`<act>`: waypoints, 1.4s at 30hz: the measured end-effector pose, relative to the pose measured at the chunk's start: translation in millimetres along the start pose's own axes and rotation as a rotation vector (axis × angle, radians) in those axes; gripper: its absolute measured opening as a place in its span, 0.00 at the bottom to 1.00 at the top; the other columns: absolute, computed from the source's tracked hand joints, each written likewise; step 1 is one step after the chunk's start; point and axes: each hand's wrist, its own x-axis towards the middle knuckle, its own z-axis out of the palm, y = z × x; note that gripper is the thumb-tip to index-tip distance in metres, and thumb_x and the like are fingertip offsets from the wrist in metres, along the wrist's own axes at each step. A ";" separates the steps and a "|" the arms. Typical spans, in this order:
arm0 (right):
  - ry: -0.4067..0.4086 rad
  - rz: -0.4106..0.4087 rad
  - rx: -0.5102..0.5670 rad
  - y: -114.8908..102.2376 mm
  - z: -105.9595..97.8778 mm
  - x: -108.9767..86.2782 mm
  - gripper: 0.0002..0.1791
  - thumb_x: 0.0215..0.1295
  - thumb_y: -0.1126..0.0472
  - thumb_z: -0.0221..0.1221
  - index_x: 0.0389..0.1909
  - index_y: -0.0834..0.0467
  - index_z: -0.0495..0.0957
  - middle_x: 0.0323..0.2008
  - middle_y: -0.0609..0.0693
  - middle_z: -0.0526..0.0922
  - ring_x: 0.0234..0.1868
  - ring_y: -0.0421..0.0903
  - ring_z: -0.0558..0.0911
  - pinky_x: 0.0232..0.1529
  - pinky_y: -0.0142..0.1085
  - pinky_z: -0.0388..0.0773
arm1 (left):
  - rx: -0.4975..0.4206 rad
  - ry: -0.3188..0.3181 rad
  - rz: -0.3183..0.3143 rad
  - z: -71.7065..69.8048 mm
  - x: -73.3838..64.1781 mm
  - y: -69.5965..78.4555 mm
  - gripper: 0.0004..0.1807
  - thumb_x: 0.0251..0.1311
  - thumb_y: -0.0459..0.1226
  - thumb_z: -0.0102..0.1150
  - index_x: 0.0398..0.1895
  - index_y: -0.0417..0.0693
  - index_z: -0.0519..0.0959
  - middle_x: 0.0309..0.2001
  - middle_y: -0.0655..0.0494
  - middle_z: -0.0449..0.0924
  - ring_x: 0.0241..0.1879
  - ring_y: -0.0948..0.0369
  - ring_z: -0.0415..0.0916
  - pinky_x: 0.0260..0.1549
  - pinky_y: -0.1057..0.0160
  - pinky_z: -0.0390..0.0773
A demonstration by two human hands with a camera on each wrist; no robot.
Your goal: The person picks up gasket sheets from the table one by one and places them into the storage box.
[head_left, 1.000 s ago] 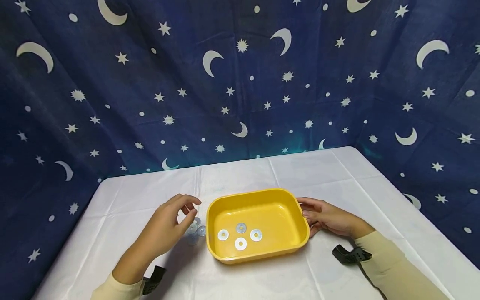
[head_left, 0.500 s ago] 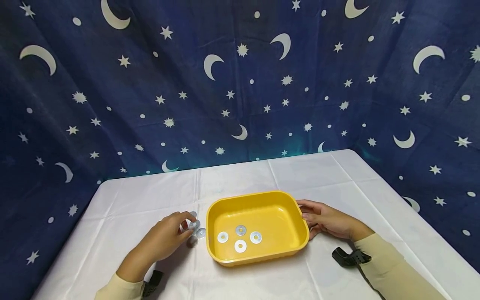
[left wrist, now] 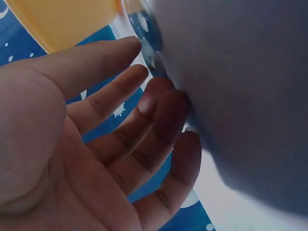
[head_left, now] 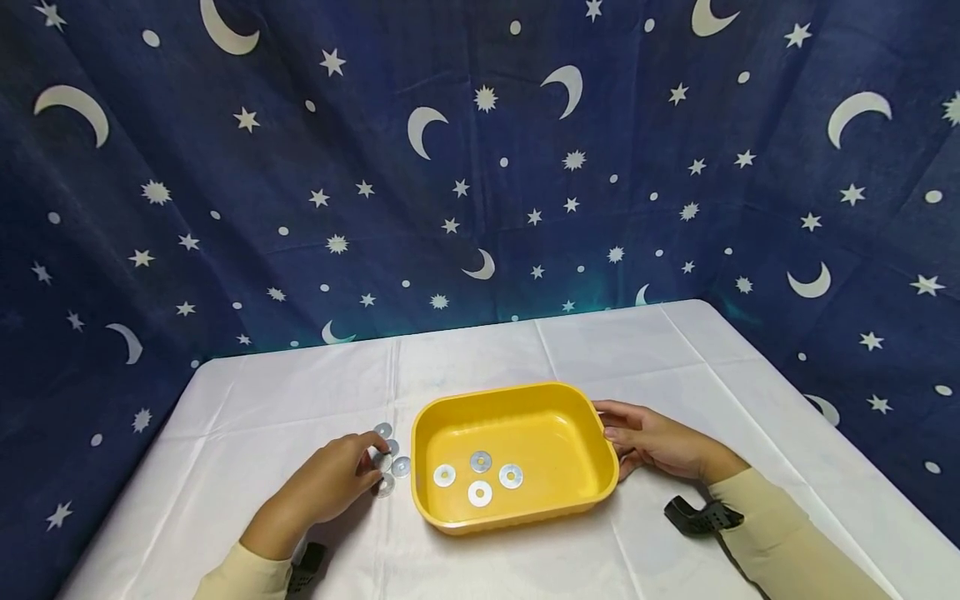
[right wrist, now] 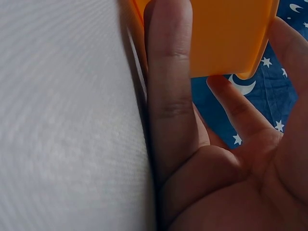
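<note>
Several flat metal washers lie bunched on the white cloth just left of a yellow tray. My left hand reaches over that bunch, thumb and forefinger apart, fingertips at the washers. In the left wrist view its fingers bend loosely beside the washers, and none is seen pinched between them. Inside the tray, toward its left half, several more washers lie flat and separate. My right hand rests against the tray's right end, its extended fingers touching the outer wall.
White cloth covers the table. A dark blue curtain with moons and stars stands behind and at both sides. Black wrist mounts sit under the forearms.
My left hand has come down and slightly back to the left, onto the washers beside the tray, which have spread a little. The right hand and the tray stay as they were.
</note>
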 end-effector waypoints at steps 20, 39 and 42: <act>0.023 0.017 -0.017 0.0 1.4 -1.1 0.36 0.78 0.57 0.49 0.78 0.63 0.46 0.72 0.64 0.65 0.47 0.51 0.86 0.44 0.46 0.85 | -0.027 0.032 0.006 5.5 4.8 -8.4 0.14 0.57 0.33 0.69 0.45 0.49 0.78 0.27 0.58 0.75 0.27 0.61 0.69 0.30 0.61 0.72; 0.017 0.014 -0.027 -2.4 -0.1 -0.7 0.36 0.78 0.56 0.50 0.78 0.62 0.47 0.69 0.61 0.70 0.47 0.52 0.86 0.44 0.47 0.85 | -0.085 -0.005 0.011 4.3 7.8 -19.1 0.17 0.58 0.36 0.70 0.45 0.52 0.72 0.27 0.57 0.73 0.26 0.60 0.68 0.29 0.61 0.68; 0.020 0.021 -0.022 -2.2 -0.4 0.0 0.35 0.78 0.56 0.50 0.78 0.62 0.47 0.69 0.60 0.71 0.47 0.51 0.86 0.44 0.46 0.85 | -0.083 -0.004 0.009 4.1 7.7 -18.9 0.17 0.58 0.36 0.70 0.45 0.52 0.71 0.27 0.57 0.73 0.26 0.60 0.68 0.29 0.61 0.69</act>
